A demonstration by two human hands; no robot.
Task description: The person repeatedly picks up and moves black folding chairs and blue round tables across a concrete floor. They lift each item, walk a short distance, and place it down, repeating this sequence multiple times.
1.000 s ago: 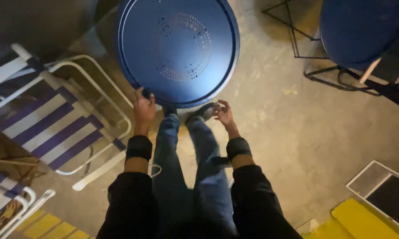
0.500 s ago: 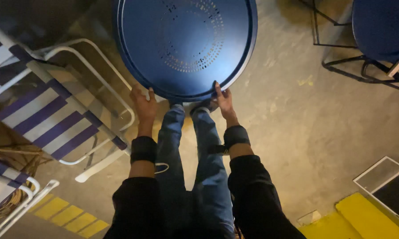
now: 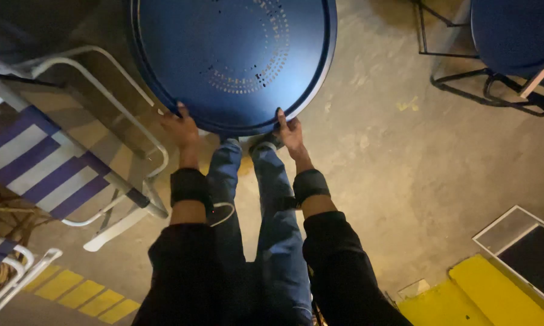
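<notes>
Both hands — left hand, right hand — grip the near rim of the blue round tabletop, fingers curled under, steadying it.

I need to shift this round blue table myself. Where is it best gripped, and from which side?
Grip the raised rim of the blue table at its near edge, from the standing side, hands apart. The left hand and right hand already do this, fingers hooked over the lip. The top is smooth and wide, so only the rim gives purchase.

Dim concrete floor, striped folding chair, perhaps.
</notes>
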